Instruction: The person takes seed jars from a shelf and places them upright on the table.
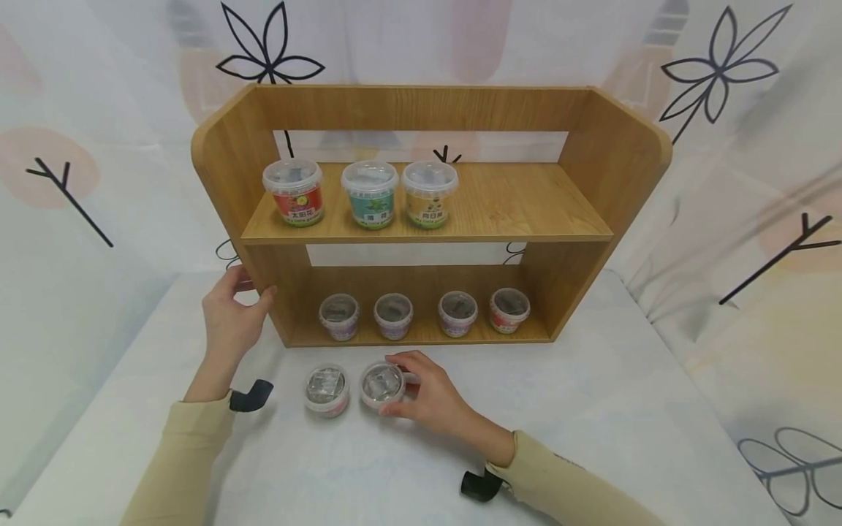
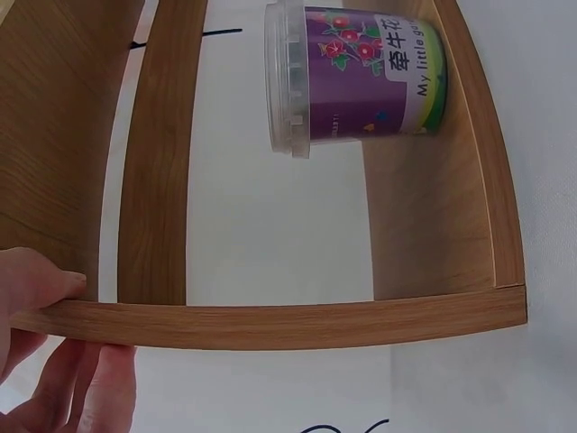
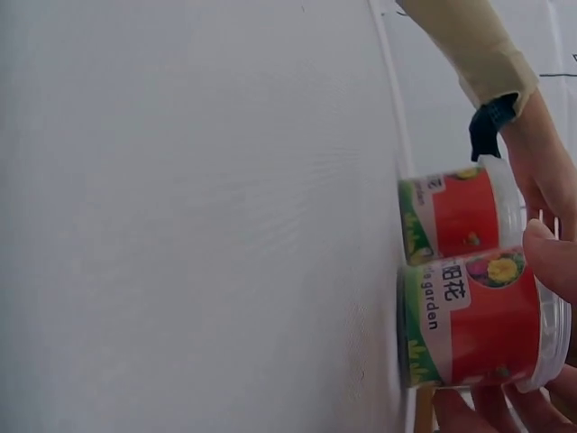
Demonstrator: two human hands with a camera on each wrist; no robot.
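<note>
My left hand [image 1: 230, 321] grips the edge of the left side panel of a wooden two-tier shelf [image 1: 427, 109]. In the left wrist view its thumb [image 2: 45, 278] lies on one face of the panel, with the fingers around the other. Before the shelf, on the white table, my right hand [image 1: 430, 398] holds a lidded plastic cup [image 1: 381, 385] between thumb and fingers. The right wrist view shows this cup's red and green label [image 3: 487, 316]. A second red-labelled cup [image 1: 327, 392] stands just left of it, upright on the table.
On the upper board stand a red-labelled cup [image 1: 296, 197], a teal one [image 1: 371, 201] and a yellow one [image 1: 429, 201], all left of the right-hand part. Several smaller-looking cups line the lower board, including a purple one [image 2: 356, 77] and a red one [image 1: 509, 314] at the right.
</note>
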